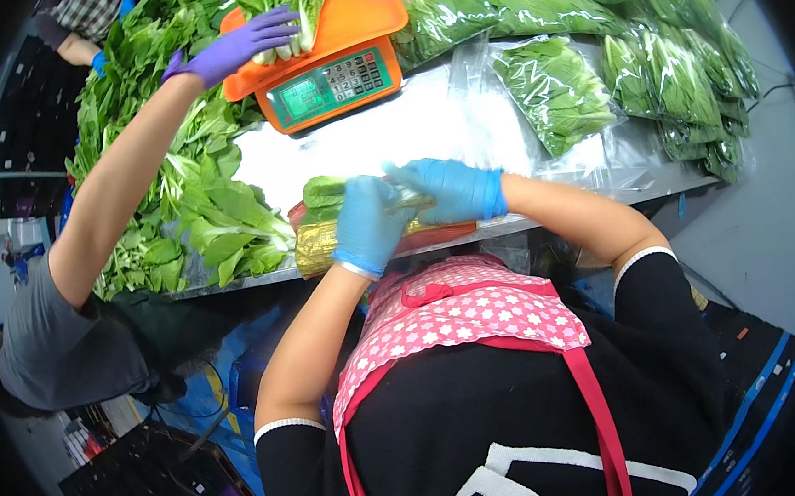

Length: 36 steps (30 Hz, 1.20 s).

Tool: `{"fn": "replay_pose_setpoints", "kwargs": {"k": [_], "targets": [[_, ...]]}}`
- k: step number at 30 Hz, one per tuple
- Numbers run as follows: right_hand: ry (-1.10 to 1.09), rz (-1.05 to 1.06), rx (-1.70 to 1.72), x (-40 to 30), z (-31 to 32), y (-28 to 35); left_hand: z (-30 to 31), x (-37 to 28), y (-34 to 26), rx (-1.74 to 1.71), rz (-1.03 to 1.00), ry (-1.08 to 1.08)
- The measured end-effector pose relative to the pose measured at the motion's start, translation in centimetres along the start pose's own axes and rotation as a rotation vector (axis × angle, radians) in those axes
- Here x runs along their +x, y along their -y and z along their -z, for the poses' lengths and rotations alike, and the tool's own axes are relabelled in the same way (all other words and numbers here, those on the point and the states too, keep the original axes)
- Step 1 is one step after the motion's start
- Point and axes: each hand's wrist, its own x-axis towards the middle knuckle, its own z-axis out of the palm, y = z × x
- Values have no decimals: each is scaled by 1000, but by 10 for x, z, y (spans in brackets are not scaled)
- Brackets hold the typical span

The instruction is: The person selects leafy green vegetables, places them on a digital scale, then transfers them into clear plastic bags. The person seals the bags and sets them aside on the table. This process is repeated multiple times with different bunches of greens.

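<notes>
Both my hands wear light blue gloves and meet at the front of the metal table. My left hand (369, 219) is closed around a small bunch of leafy greens (324, 192), whose leaves stick out to its left. My right hand (452, 189), slightly blurred, has its fingers and thumb about the pale stem end. Under the bunch lies a crinkled gold and red wrapping sheet (316, 247) along the table's edge; my hands cover part of it. Loose leafy greens (230, 225) lie just left of the sheet.
An orange digital scale (331, 90) stands behind my hands. A co-worker's purple-gloved hand (238, 48) rests on greens (305, 19) in its pan. Bagged greens (556, 92) lie right, with more stacked bags (676, 76) beyond. Another person's blue-gloved hand (100, 63) is far left.
</notes>
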Motion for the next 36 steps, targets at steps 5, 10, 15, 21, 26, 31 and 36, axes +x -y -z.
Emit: {"fn": "replay_pose_setpoints", "kwargs": {"k": [5,10,15,21,26,31,36], "targets": [[-214,77,-53,-9,-20,4,15,37,2,474,-391,-170],[-358,111,-122,-15,-23,11,18,29,0,138,-24,565],[-378,12,-24,-17,-37,-2,8,26,-1,288,-53,519],[-754,-342,-418,-31,56,45,6,22,14,308,-76,519],[-835,-647,176,-47,68,-68,10,24,14,310,-99,516],[-474,-499,322,-96,149,-13,8,16,15,283,-86,471],[-855,-1183,-482,-177,127,-115,2,17,20,318,-171,404]]}}
